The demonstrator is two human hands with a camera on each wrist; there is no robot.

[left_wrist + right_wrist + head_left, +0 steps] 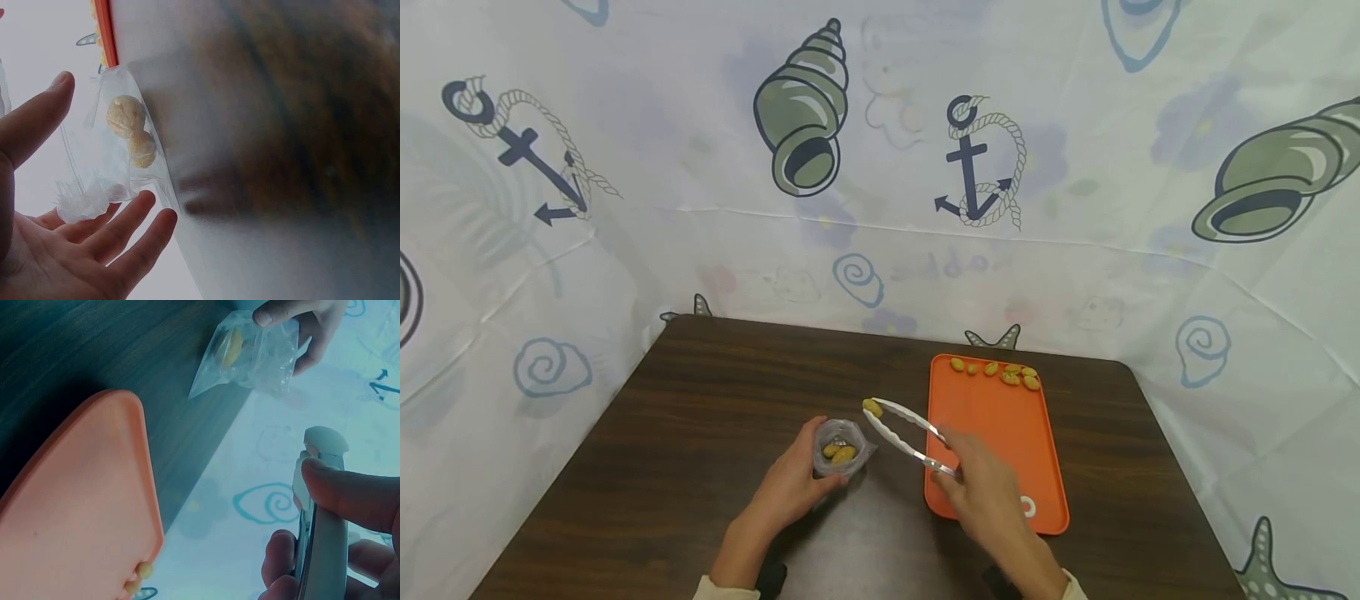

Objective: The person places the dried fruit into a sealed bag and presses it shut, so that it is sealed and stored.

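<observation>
My left hand (793, 475) holds a clear plastic bag (863, 452) upright by its sides, its mouth facing up. In it lie two yellow-brown pieces (844, 454) that look like unshelled peanuts, seen through the plastic in the left wrist view. My right hand (981, 483) grips metal tongs (934, 462) with white tips, over the left edge of an orange tray (992, 433). The tips pinch one more peanut (872, 407), just up and to the right of the bag's mouth. In the right wrist view the thumb (350, 497) presses the tongs' arm.
Several peanuts (1011, 377) lie along the far end of the tray. A small white ring (1027, 506) shows at its near end, beside my right wrist. The dark wooden table (722, 392) meets a patterned cloth backdrop (895, 183) behind.
</observation>
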